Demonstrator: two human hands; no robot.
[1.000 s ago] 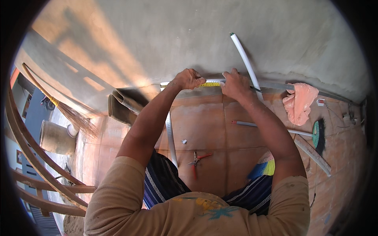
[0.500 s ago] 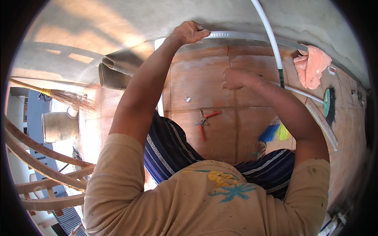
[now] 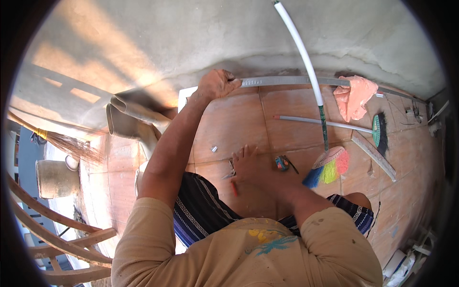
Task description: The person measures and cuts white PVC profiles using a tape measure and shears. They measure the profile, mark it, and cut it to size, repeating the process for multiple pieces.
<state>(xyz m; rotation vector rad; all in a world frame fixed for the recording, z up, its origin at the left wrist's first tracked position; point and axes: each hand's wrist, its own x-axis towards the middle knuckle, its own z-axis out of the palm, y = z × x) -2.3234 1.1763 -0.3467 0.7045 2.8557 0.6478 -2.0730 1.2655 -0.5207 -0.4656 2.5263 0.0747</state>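
Observation:
My left hand (image 3: pixel 217 86) is closed around the end of a long grey metal strip (image 3: pixel 287 81), which runs along the foot of the wall. Over the tiled floor, my right hand (image 3: pixel 247 165) is spread open and slightly blurred. It lies on or just above a pair of red-handled snips (image 3: pixel 234 187) and hides part of them; contact cannot be made out. A small whitish scrap (image 3: pixel 214 149) lies near its fingers. To its right are a teal tape measure (image 3: pixel 281 163) and a thin dark stick beside it.
A pink cloth (image 3: pixel 356 98) hangs over the strip's far right. A white-handled broom with coloured bristles (image 3: pixel 330 167) leans at the wall; a green-headed brush (image 3: pixel 379 134) lies behind it. Boots (image 3: pixel 136 122), a straw broom (image 3: pixel 71 141) and curved wooden bars (image 3: pixel 57 210) are left.
My right hand has come down and left, from above the floor to the snips, and its fingers have opened. The left hand still grips the strip. The view has shifted, bringing the tape measure into sight.

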